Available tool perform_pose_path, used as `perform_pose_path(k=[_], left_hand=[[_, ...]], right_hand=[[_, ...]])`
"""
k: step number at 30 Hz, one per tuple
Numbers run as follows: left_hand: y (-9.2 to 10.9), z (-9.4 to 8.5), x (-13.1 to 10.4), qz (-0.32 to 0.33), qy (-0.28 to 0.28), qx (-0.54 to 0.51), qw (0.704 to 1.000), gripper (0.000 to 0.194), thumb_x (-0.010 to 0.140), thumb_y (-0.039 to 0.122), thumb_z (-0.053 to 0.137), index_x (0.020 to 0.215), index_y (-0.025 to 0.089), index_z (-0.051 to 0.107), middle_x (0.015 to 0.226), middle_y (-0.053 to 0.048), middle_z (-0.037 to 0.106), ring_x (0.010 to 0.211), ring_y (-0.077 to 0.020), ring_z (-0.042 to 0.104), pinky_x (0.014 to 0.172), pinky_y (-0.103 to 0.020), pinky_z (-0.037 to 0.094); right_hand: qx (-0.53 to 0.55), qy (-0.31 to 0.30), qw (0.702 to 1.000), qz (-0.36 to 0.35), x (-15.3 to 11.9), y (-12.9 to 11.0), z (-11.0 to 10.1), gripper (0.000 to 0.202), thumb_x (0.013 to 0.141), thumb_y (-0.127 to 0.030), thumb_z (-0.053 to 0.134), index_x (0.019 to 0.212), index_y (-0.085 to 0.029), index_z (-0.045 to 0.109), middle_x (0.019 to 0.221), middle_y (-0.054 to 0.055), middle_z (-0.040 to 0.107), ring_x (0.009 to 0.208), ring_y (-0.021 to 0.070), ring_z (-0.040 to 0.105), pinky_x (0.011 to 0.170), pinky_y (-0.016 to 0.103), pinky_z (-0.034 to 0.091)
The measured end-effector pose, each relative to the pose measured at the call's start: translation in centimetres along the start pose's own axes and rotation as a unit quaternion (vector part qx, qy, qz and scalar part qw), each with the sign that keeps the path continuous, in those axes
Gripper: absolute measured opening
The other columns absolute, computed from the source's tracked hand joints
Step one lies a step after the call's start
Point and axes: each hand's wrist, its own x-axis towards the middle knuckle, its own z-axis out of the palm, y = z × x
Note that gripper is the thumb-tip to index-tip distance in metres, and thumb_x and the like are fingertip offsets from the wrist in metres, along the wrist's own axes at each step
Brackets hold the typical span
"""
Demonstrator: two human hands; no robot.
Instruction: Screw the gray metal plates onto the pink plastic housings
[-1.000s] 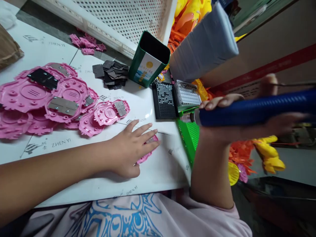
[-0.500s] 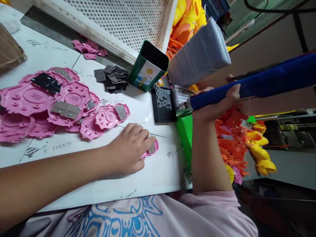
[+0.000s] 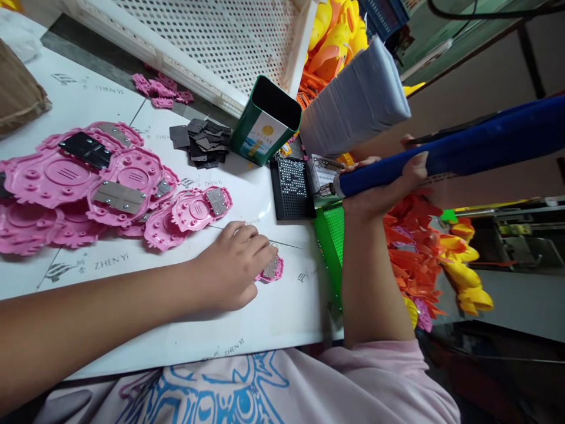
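Note:
My left hand (image 3: 236, 268) rests on the white table with its fingers curled over a pink plastic part (image 3: 278, 272), whose grey metal plate shows past the fingertips. Most of that part is hidden under the hand. Wrapped round a blue electric screwdriver (image 3: 384, 168) is my right hand (image 3: 379, 191). The bit points left, at the right edge of a black screw tray (image 3: 291, 188) holding rows of small screws. Pink plastic parts with metal plates (image 3: 128, 176) lie piled to the left of my left hand.
Behind are black plates (image 3: 205, 141), a green tin (image 3: 265, 126), a white perforated crate (image 3: 212, 47) and a white stack (image 3: 353, 94). A green basket (image 3: 329, 235) stands by my right forearm. Orange and yellow parts (image 3: 415, 253) lie beyond it. A cardboard box (image 3: 20, 88) sits far left.
Almost nothing differs. The fingers of my left hand have shifted slightly on the pink part, and the screwdriver's bit has moved a little left towards the screw tray.

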Motion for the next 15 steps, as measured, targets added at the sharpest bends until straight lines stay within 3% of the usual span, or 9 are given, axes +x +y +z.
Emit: perform_pose_path(k=[9, 15], left_hand=[[-0.11, 0.21, -0.06, 0.007, 0.015, 0.005, 1.000, 0.049, 0.070, 0.023, 0.059, 0.117, 0.012, 0.061, 0.113, -0.013, 0.062, 0.110, -0.0328, 0.048, 0.100, -0.048, 0.031], [0.08, -0.13, -0.07, -0.014, 0.018, 0.022, 0.999, 0.051, 0.079, 0.042, 0.066, 0.117, 0.010, 0.061, 0.115, -0.014, 0.059, 0.110, -0.0337, 0.047, 0.099, -0.047, 0.033]], right_hand=[[-0.005, -0.002, 1.000, 0.005, -0.21, -0.05, 0.19, 0.031, 0.081, -0.049, 0.034, 0.092, -0.024, 0.049, 0.043, -0.008, 0.051, 0.034, 0.0135, 0.050, 0.036, 0.024, 0.040], [-0.010, 0.006, 1.000, 0.013, 0.12, 0.36, -0.27, 0.039, 0.081, -0.055, 0.036, 0.101, -0.025, 0.050, 0.047, -0.008, 0.047, 0.038, 0.0135, 0.050, 0.037, 0.025, 0.041]])
